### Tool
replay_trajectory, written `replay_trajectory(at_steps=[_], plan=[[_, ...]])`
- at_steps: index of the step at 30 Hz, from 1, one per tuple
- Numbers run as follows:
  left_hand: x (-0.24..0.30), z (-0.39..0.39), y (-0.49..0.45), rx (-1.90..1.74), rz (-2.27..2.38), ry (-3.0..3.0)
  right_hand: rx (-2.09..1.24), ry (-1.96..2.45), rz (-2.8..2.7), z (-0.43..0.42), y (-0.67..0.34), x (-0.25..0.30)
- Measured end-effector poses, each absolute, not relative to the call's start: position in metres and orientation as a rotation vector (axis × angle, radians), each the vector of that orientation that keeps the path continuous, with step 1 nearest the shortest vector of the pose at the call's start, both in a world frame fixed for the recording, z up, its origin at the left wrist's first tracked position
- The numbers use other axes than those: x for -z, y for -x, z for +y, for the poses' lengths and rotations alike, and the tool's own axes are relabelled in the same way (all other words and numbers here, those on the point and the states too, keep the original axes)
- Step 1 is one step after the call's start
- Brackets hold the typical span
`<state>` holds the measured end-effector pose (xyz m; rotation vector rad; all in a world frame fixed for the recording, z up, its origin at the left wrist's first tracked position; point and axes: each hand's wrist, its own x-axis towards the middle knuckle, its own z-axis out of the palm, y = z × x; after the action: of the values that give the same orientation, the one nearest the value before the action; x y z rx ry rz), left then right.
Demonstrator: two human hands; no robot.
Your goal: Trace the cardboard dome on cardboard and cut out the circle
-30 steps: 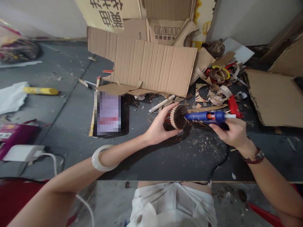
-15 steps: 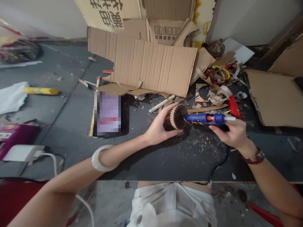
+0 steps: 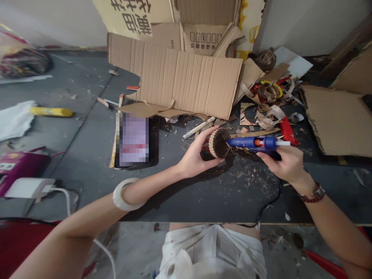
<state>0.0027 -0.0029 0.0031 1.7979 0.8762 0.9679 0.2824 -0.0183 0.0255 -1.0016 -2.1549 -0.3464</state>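
Cannot tell, inside the dark mouth of the ridged cardboard ring (image 3: 214,144), contact from mere nearness at the tip of the blue glue gun (image 3: 247,143). Cannot see the handle behind the right hand (image 3: 287,162), nor read the pixelated phone (image 3: 132,140). Clasping the ring over the counter (image 3: 180,201) with the left hand (image 3: 195,157), between curved fingers and near-side thumb; gripping the gun with the right, nozzle aimed left. Reading sideways "cm" on brown cardboard (image 3: 162,37); seeing large Chinese characters, cut off above, on the cream panel (image 3: 164,11).
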Motion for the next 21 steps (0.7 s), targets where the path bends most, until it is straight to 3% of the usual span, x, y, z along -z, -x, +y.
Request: replay_trajectory(at_steps=[21], plan=[[-0.0050,-0.0042,-0.0035,-0.979,0.895,-1.807,0.216,0.974,-2.162,-0.0196,-0.2817,-0.0274]])
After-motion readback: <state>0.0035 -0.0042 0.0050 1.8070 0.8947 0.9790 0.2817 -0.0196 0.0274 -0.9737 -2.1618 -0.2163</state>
